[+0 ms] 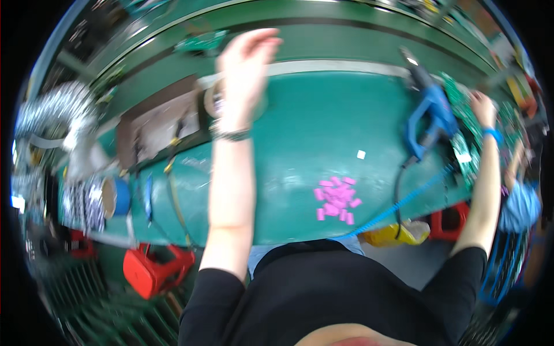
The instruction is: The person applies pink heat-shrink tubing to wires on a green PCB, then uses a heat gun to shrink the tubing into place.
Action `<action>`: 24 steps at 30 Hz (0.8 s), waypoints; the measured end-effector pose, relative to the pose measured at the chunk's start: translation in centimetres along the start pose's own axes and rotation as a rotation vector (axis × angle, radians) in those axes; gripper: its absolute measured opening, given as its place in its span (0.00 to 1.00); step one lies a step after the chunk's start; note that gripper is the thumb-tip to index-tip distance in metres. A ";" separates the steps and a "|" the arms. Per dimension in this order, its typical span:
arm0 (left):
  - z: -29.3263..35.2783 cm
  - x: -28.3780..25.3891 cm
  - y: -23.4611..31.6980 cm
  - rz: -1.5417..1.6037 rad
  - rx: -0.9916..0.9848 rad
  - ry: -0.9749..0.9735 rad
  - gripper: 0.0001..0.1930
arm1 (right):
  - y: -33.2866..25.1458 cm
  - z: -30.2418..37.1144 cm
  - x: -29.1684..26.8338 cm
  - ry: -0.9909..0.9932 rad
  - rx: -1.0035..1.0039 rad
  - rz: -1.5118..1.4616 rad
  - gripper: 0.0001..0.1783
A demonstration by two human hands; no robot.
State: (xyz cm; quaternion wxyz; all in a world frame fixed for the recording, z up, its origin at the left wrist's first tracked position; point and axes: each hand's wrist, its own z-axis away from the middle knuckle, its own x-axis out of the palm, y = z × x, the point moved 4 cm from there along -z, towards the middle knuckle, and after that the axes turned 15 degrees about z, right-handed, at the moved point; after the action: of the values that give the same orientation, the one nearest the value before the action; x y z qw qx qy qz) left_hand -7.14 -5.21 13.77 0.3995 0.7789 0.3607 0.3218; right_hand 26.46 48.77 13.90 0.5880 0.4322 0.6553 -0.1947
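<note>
Left hand: reaching up in the upper middle of the frame, fingers loose and holding nothing, hovering over a tape roll.
Right hand: stretching to the far right, resting on a green circuit board; whether it is gripping is too blurred to tell.
Circuit board handling: probably light, stiff and fragile, so best taken by its edges.
Nearby: a blue power tool is lying just left of the board, and pink small pieces are sitting lower centre on the green table.
</note>
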 end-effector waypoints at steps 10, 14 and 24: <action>-6.6 -5.0 -8.7 0.761 -0.561 0.652 0.16 | -11.0 15.8 -16.5 0.647 -0.241 -0.199 0.15; -14.8 -16.8 -12.6 0.770 -0.311 0.702 0.15 | -12.8 22.7 -21.4 0.839 -0.361 -0.266 0.12; -18.7 -21.8 -27.8 0.438 -0.845 0.591 0.16 | -9.1 30.0 -11.4 0.471 -0.080 -0.364 0.08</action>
State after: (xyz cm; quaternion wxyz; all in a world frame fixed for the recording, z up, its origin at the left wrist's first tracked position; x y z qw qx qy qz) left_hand -41.99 -4.12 -5.75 0.4827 0.4847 0.1266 0.7184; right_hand 36.57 17.06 15.31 0.3917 0.3176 0.8475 -0.1654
